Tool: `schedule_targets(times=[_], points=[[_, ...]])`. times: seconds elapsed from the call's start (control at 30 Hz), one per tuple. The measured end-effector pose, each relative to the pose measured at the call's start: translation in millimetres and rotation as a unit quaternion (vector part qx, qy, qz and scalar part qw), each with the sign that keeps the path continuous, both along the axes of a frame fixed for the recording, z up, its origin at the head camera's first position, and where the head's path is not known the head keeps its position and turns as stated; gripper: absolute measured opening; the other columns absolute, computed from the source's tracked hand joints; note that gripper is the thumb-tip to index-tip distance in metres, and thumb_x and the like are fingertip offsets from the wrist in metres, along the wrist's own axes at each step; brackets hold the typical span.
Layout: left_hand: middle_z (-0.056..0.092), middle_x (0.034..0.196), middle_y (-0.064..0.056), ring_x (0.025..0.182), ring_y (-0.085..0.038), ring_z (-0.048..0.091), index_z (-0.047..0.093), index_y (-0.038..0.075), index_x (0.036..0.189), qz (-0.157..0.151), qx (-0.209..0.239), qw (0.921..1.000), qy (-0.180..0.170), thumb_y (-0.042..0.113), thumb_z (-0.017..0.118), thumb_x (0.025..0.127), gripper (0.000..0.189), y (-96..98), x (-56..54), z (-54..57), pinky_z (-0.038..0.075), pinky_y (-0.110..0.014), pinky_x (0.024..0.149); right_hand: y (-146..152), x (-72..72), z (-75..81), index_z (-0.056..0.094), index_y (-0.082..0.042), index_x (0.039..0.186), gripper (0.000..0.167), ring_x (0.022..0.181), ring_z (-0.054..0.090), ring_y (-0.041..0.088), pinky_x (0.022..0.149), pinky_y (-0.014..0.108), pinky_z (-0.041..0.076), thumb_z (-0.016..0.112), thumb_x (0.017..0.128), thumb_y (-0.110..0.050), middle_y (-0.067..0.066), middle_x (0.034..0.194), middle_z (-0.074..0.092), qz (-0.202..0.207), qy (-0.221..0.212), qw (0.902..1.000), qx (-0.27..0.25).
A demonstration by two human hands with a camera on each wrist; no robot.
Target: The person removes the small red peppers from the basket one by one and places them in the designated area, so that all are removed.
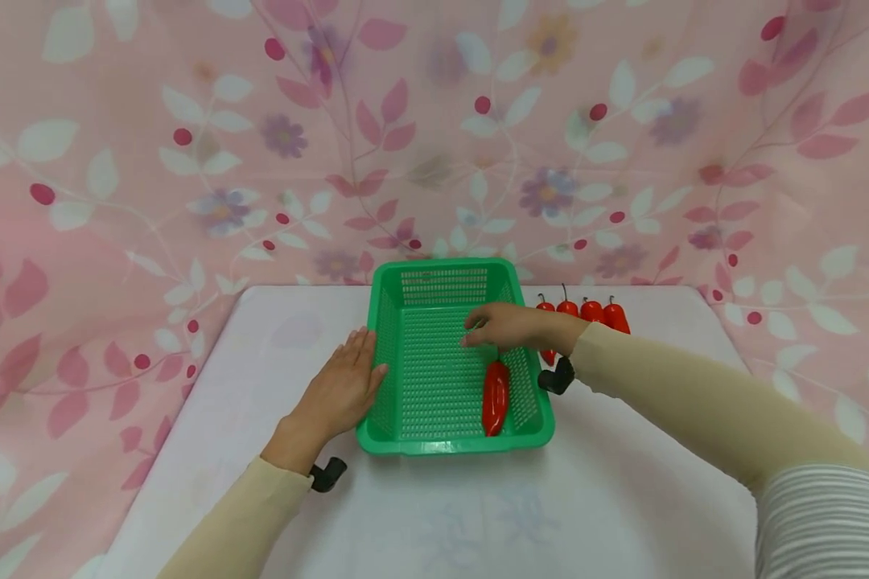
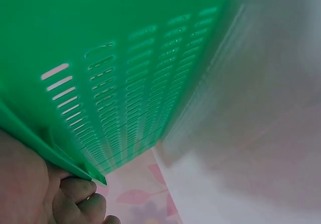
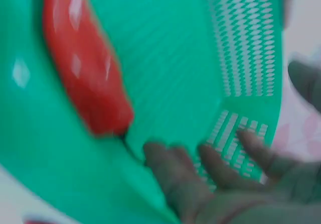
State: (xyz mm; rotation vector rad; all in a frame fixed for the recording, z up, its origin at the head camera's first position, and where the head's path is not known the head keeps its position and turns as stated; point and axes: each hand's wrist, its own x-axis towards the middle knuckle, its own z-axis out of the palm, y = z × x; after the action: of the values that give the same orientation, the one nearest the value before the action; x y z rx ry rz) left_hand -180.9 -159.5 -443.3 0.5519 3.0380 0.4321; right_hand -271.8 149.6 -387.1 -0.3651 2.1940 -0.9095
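Note:
A green plastic basket (image 1: 442,445) with slotted sides sits on the table. One long red chili pepper (image 1: 496,400) lies inside it along the right side, its dark stem (image 3: 131,151) pointing toward the far end. My left hand (image 1: 339,392) rests along the basket's left rim, fingers straight forward and thumb over the edge. In the left wrist view, that palm touches the rim from outside. Over the basket's right half is my right hand (image 1: 510,325), with fingers apart and loosely bent, holding nothing. Its fingers (image 3: 173,176) are near the pepper's stem in the right wrist view.
Several more red chili peppers (image 1: 591,312) lie in a row on the table right of the basket, partly hidden by my right arm. The white-covered table (image 1: 442,515) ends at a pink floral cloth (image 1: 434,145) behind it.

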Motion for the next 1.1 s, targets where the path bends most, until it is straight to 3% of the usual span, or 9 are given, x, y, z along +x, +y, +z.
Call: schedule_targets(times=[0.13,0.3,0.43,0.57,0.67,0.83,0.97,1.1], points=[[0.023,0.172,-0.027,0.161,-0.041,0.021,0.021,-0.009,0.164,0.002,0.002,1.0000,-0.003,0.036,0.044,0.114,0.070,-0.1,-0.2,-0.7,0.024,-0.056,0.130,0.9,13.6,4.4,0.037,-0.001,0.158,0.073,0.148,0.039,0.049,0.115,0.063,0.046,0.070,0.102,-0.033,0.020,0.164,0.036,-0.097,-0.058,0.9928,-0.040],[0.023,0.172,-0.027,0.161,-0.041,0.021,0.021,-0.009,0.164,0.007,0.009,0.9999,-0.004,0.035,0.044,0.114,0.070,-0.5,0.7,-0.7,0.024,-0.056,0.130,-10.5,28.9,-1.3,0.037,0.003,0.157,0.077,0.143,0.045,0.046,0.110,0.069,0.047,0.074,0.097,-0.028,0.022,0.155,0.045,-0.121,-0.059,0.9909,-0.002],[0.023,0.172,-0.027,0.161,-0.041,0.021,0.021,-0.009,0.164,0.005,0.020,0.9998,-0.006,0.034,0.045,0.114,0.070,1.8,-0.3,-2.7,0.024,-0.056,0.130,-18.6,34.0,-19.0,0.045,0.004,0.152,0.070,0.134,0.053,0.040,0.107,0.066,0.051,0.075,0.096,-0.025,0.019,0.145,0.054,-0.107,-0.064,0.9922,-0.002],[0.023,0.172,-0.026,0.161,-0.040,0.022,0.021,-0.008,0.164,0.000,0.026,0.9997,-0.005,0.035,0.045,0.114,0.070,4.4,-2.3,-4.9,0.025,-0.055,0.130,-25.4,33.1,-34.0,0.044,0.003,0.155,0.069,0.137,0.054,0.036,0.110,0.058,0.052,0.074,0.096,-0.017,0.019,0.155,0.050,-0.085,-0.082,0.9909,-0.064],[0.024,0.172,-0.027,0.161,-0.041,0.022,0.022,-0.008,0.164,-0.001,0.024,0.9997,-0.002,0.036,0.045,0.114,0.070,4.8,-2.7,-5.3,0.025,-0.055,0.130,-31.8,31.3,-39.1,0.043,0.002,0.156,0.069,0.133,0.057,0.035,0.107,0.053,0.055,0.074,0.095,-0.010,0.021,0.159,0.046,-0.079,-0.085,0.9900,-0.080],[0.024,0.171,-0.027,0.161,-0.041,0.023,0.023,-0.008,0.164,0.002,0.025,0.9997,-0.003,0.036,0.046,0.114,0.071,4.0,-2.4,-4.7,0.026,-0.055,0.130,-41.4,29.0,-46.3,0.049,-0.003,0.152,0.070,0.120,0.063,0.033,0.095,0.050,0.062,0.081,0.090,-0.003,0.022,0.149,0.054,-0.068,-0.087,0.9928,-0.048],[0.025,0.171,-0.027,0.160,-0.041,0.024,0.023,-0.009,0.163,-0.004,0.028,0.9996,0.001,0.036,0.046,0.114,0.070,4.2,-2.9,-4.8,0.026,-0.055,0.129,-47.1,30.9,-56.1,0.055,-0.012,0.147,0.069,0.113,0.064,0.030,0.089,0.045,0.064,0.087,0.085,-0.008,0.014,0.133,0.061,-0.019,-0.075,0.9970,-0.006],[0.026,0.171,-0.027,0.160,-0.041,0.025,0.024,-0.009,0.163,-0.008,0.026,0.9996,0.006,0.036,0.045,0.114,0.070,4.4,-3.5,-5.5,0.027,-0.054,0.129,-50.5,35.3,-61.7,0.056,-0.015,0.143,0.068,0.107,0.064,0.028,0.087,0.042,0.063,0.089,0.084,-0.010,0.011,0.123,0.062,0.017,-0.036,0.9990,0.018]])
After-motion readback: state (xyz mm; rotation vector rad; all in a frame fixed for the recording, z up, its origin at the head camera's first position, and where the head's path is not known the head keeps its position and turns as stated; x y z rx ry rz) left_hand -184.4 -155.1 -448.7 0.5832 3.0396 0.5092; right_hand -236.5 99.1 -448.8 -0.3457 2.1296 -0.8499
